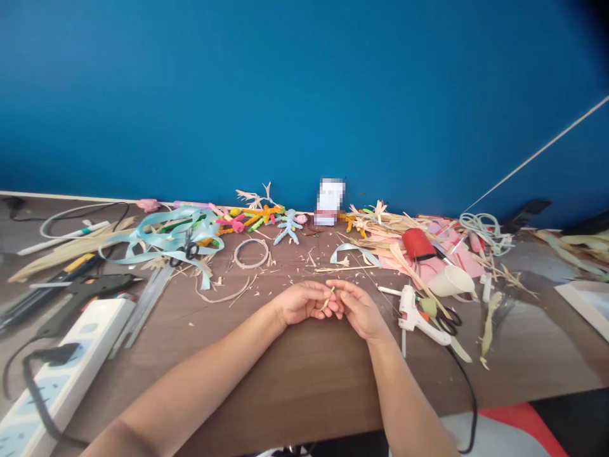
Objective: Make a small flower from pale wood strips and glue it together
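Both hands meet above the front middle of the brown table [280,374]. Between the fingertips is a small, pale yellow-green strip [328,298], perhaps a bit of dried husk; its exact kind is too small to tell. My left hand [304,303] pinches it from one side, thumb on top and fingers curled beneath. My right hand [359,310] closes on it from the other side, thumb and forefinger together. Behind the hands lie a pale ring [251,253] and scattered husk scraps [311,259].
A white glue gun [410,311], black-handled scissors [450,320], a paper cup [451,281] and a red spool [419,244] lie right. Left are light-blue ribbon [159,238], a black glue gun [80,295] and a white power strip [71,374]. A blue wall [285,95] rises behind.
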Demonstrator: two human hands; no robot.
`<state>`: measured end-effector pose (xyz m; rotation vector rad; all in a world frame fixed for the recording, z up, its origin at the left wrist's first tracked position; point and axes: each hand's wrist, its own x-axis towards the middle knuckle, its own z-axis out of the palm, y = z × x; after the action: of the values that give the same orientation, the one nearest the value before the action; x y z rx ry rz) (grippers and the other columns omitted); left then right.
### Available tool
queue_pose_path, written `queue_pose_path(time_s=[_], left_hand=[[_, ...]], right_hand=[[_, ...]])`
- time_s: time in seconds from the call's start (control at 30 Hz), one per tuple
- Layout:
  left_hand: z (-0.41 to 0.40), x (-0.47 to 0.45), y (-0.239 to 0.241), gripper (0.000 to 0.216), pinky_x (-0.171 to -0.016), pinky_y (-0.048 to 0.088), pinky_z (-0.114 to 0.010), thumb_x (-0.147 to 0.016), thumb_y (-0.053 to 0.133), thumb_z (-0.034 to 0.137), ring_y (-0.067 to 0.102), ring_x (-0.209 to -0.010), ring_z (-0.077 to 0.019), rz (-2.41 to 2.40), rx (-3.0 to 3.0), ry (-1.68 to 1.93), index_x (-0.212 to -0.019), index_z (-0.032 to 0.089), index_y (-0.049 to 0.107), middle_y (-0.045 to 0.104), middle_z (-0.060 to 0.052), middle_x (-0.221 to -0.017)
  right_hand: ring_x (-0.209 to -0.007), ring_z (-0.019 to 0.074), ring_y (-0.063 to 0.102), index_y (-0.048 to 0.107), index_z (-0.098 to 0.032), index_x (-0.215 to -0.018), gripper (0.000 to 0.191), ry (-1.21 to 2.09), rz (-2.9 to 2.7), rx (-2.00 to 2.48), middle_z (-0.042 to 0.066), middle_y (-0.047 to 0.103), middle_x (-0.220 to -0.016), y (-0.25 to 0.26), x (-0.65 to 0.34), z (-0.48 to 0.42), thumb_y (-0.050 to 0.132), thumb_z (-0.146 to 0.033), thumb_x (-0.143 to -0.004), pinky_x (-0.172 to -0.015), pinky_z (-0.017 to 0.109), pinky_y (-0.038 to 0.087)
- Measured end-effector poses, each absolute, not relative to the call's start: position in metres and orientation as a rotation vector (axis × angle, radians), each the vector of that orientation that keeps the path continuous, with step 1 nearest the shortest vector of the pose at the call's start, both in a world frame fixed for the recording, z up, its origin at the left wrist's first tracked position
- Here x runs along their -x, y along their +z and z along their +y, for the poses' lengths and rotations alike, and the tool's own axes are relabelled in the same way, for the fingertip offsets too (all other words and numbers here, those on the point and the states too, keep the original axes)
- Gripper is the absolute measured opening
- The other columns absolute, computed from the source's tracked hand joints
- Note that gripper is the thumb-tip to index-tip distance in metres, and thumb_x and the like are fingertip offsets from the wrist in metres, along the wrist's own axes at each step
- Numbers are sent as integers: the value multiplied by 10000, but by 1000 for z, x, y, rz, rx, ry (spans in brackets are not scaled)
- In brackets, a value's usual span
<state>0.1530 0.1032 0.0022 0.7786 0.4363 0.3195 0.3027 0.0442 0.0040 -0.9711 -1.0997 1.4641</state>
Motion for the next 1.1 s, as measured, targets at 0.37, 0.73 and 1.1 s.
queue_pose_path(time_s=[0.37, 0.73, 1.1], left_hand=[[98, -155, 8, 198, -523, 435, -155, -648, 652, 284, 543, -566, -67, 455, -954, 283, -704, 94, 657, 629, -54, -683], [101, -158, 4, 225, -391, 230, -150, -572, 704, 300, 356, -473, -36, 631, -856, 648, -673, 106, 652, 484, 4, -542], [103, -159, 1, 253, -384, 128, -159, -574, 705, 311, 279, -450, -25, 608, -813, 680, -703, 104, 637, 350, 49, -480]], right_hand=[[-362, 50, 415, 526, -157, -669, 175, 1404, -1084, 1113, -40, 521, -452, -3, -301, 47, 577, -311, -735, -351, 154, 248], [-469, 112, 489, 606, -168, -839, 238, 380, -1114, 1861, -20, 542, -525, 86, -406, -22, 516, -358, -725, -478, 224, 398], [-706, 172, 599, 537, -176, -931, 301, 186, -1465, 2543, 49, 626, -803, -7, -536, -43, 556, -214, -632, -611, 242, 421]])
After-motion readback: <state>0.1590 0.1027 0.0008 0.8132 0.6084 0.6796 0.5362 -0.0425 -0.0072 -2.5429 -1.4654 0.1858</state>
